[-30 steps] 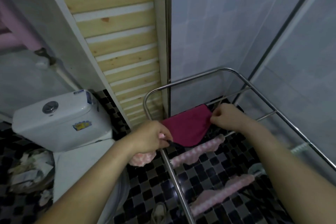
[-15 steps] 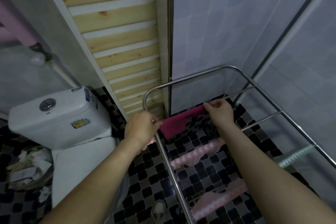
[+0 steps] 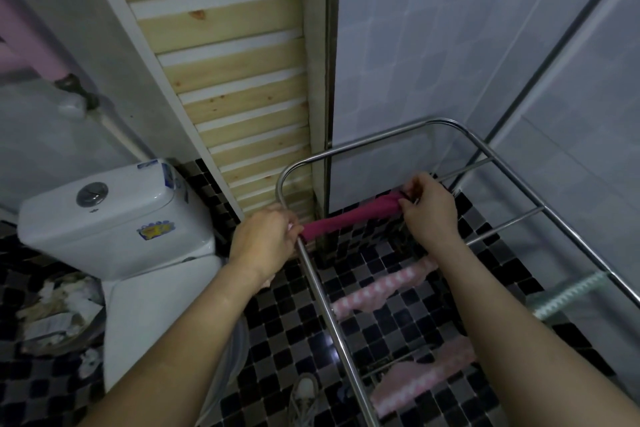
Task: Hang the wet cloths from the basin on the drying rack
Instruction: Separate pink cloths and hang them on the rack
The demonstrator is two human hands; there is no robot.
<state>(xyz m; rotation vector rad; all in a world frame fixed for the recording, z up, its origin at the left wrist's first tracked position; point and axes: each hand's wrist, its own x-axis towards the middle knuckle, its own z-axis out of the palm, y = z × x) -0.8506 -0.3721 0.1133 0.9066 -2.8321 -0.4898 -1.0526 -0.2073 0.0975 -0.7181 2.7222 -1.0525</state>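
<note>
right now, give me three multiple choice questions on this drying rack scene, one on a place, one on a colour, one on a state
1. Where is the toilet cistern relative to the drying rack?
A) left of it B) right of it C) under it
2. What colour is the cloth stretched along the rack's rail?
A) green B) magenta C) yellow
3. What are the left hand and right hand doing?
A) hanging idle B) each gripping an end of the cloth C) both resting on the cistern

Answers: 1 A, the cistern stands at the view's left; 2 B, it is deep pink-red; 3 B, fingers pinch both ends.
</note>
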